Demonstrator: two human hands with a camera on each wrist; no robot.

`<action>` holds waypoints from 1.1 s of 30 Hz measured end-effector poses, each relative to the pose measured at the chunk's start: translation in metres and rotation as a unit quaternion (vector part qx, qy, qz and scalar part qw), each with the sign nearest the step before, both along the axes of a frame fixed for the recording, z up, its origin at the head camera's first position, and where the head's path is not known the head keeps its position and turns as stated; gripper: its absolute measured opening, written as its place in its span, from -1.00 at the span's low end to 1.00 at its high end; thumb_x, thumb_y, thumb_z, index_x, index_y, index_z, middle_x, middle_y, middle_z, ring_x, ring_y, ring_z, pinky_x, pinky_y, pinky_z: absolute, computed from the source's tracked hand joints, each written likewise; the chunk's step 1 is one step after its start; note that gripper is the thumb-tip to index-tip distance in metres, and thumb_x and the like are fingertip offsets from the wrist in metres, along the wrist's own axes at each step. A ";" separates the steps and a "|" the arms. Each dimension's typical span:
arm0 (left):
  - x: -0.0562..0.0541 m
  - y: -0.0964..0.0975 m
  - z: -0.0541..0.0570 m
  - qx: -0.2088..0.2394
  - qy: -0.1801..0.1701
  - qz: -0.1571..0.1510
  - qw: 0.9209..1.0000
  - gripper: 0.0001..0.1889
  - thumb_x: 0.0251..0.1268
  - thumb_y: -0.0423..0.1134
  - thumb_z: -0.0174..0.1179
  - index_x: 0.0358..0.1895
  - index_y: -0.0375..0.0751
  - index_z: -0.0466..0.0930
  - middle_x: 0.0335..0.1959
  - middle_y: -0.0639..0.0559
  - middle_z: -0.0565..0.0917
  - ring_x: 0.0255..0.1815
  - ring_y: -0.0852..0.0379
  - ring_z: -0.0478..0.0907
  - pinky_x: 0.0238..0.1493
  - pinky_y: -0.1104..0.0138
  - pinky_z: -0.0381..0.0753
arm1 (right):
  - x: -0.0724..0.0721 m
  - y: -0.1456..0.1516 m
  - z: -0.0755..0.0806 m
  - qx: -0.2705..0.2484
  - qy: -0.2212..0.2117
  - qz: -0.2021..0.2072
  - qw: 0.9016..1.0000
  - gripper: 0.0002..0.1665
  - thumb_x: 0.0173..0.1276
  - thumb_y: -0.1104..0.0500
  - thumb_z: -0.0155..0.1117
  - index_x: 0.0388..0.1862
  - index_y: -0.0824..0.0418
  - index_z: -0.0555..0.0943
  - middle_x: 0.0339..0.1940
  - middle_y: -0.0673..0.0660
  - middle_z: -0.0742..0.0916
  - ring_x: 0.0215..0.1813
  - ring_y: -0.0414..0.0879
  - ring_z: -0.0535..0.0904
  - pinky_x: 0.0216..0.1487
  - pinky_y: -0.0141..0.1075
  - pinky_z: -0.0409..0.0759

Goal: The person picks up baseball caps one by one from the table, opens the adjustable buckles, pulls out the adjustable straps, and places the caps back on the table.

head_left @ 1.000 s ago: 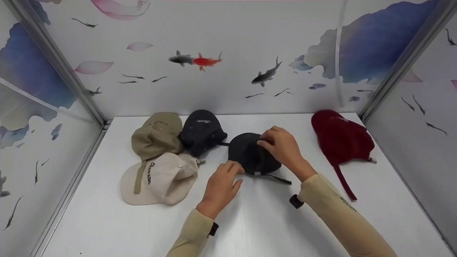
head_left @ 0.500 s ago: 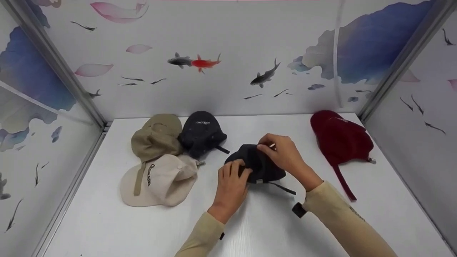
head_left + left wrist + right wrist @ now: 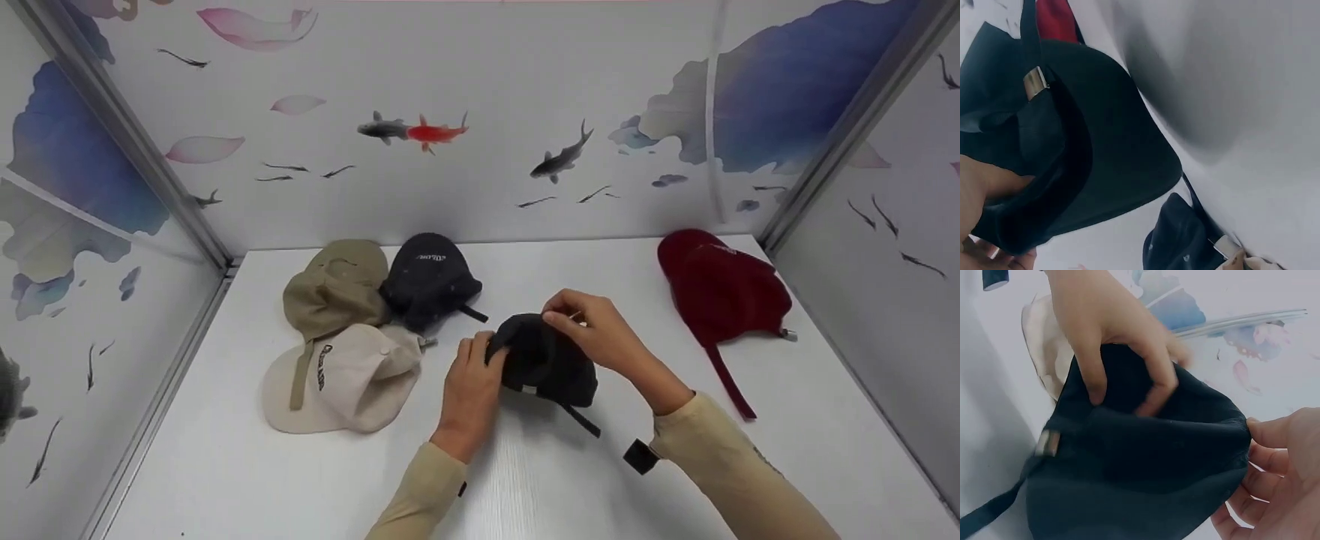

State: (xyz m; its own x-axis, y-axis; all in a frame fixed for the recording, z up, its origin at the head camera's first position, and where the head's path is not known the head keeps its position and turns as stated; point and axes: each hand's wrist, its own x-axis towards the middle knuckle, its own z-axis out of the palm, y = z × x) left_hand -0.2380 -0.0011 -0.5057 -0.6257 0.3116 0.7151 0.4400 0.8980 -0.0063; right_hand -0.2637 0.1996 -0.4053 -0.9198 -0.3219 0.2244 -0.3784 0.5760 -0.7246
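Note:
A black cap (image 3: 570,375) is held between both hands over the white table, its hollow inside facing the person. My left hand (image 3: 471,394) grips its left edge; in the left wrist view the thumb of the left hand (image 3: 988,180) reaches inside while fingers lie outside. The right hand (image 3: 604,334) pinches the cap's upper edge between thumb and fingers, and the right wrist view shows that right hand (image 3: 1289,467) bunching the fabric. A metal buckle (image 3: 1048,442) sits on the rim, and a thin strap (image 3: 581,421) hangs from the cap.
At the left lie an olive cap (image 3: 341,289), a dark navy cap (image 3: 429,277) and a cream cap (image 3: 360,382), touching or overlapping. A dark red cap (image 3: 724,292) with a trailing strap lies at the back right. Printed panels (image 3: 487,202) wall the white table (image 3: 300,487).
Both hands have drawn the black cap toward the person and tilted it, so its hollow inside shows more. The left hand shifted from beside the rim onto it. The other caps stayed put.

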 end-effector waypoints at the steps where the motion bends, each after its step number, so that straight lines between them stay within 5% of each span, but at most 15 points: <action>1: 0.001 -0.002 0.001 0.005 -0.012 -0.008 1.000 -0.66 0.11 -0.48 0.36 -0.06 -0.04 0.66 0.01 -0.05 0.54 -0.11 0.04 0.46 -0.08 0.34 0.62 | 0.001 0.001 0.000 -0.003 -0.002 -0.001 1.000 -0.84 0.49 0.19 0.20 -0.13 0.26 0.66 -0.22 0.12 0.75 -0.16 -0.11 0.61 -0.02 -0.19 0.63; 5: 0.006 -0.008 0.008 0.055 -0.073 -0.034 0.995 -0.69 0.10 -0.48 0.38 -0.11 -0.05 0.69 -0.12 0.03 0.60 -0.15 0.08 0.57 -0.09 0.32 0.64 | 0.003 0.004 -0.002 -0.012 0.001 0.001 1.000 -0.83 0.49 0.19 0.21 -0.13 0.26 0.66 -0.21 0.12 0.76 -0.17 -0.13 0.60 -0.02 -0.22 0.63; 8: 0.009 -0.010 0.014 0.126 -0.138 -0.070 0.980 -0.76 0.26 -0.44 0.29 -0.10 -0.03 0.68 -0.15 0.05 0.63 -0.16 0.06 0.64 -0.08 0.25 0.65 | 0.004 0.005 -0.003 -0.022 0.013 -0.002 1.000 -0.85 0.47 0.19 0.23 -0.13 0.25 0.67 -0.22 0.11 0.76 -0.17 -0.12 0.61 -0.01 -0.20 0.63; 13: 0.010 -0.011 0.022 0.240 -0.257 -0.146 0.925 -0.78 0.47 -0.40 0.08 0.02 -0.08 0.62 -0.03 0.01 0.66 0.07 0.02 0.65 0.11 0.16 0.63 | 0.007 0.003 -0.013 0.007 0.131 -0.044 0.990 -0.88 0.38 0.16 0.34 -0.17 0.17 0.69 -0.26 0.06 0.71 -0.19 -0.12 0.57 -0.10 -0.22 0.58; 16: 0.012 -0.012 0.024 0.276 -0.310 -0.174 0.893 -0.76 0.50 -0.41 0.02 0.08 -0.13 0.57 0.07 -0.05 0.65 0.20 -0.01 0.60 0.22 0.11 0.57 | 0.010 0.000 -0.025 0.052 0.241 -0.086 0.965 -0.80 0.30 0.12 0.42 -0.17 0.16 0.65 -0.36 0.08 0.60 -0.33 -0.14 0.46 -0.27 -0.29 0.48; 20: 0.014 -0.014 0.025 0.303 -0.352 -0.200 0.863 -0.73 0.52 -0.42 -0.07 0.14 -0.18 0.51 0.15 -0.14 0.62 0.27 -0.06 0.55 0.26 0.05 0.52 | 0.016 0.001 -0.041 0.080 0.327 -0.095 0.937 -0.68 0.22 0.16 0.50 -0.19 0.20 0.53 -0.49 0.04 0.53 -0.49 -0.19 0.38 -0.44 -0.34 0.40; 26: 0.014 -0.019 0.025 0.331 -0.360 -0.219 0.844 -0.71 0.54 -0.45 -0.14 0.15 -0.22 0.49 0.19 -0.16 0.60 0.31 -0.08 0.51 0.31 0.02 0.46 | 0.027 0.013 -0.054 0.108 0.311 -0.011 0.944 -0.69 0.21 0.11 0.52 -0.11 0.12 0.63 -0.19 0.03 0.69 -0.14 -0.08 0.61 -0.10 -0.15 0.56; 33: 0.015 -0.024 0.025 0.359 -0.382 -0.224 0.822 -0.72 0.54 -0.44 -0.14 0.14 -0.23 0.51 0.17 -0.15 0.62 0.30 -0.05 0.53 0.31 0.04 0.47 | 0.042 0.022 -0.064 0.178 0.282 0.020 0.943 -0.32 0.06 0.06 0.63 0.19 0.00 0.60 0.14 0.08 0.67 0.17 0.03 0.56 0.14 0.03 0.46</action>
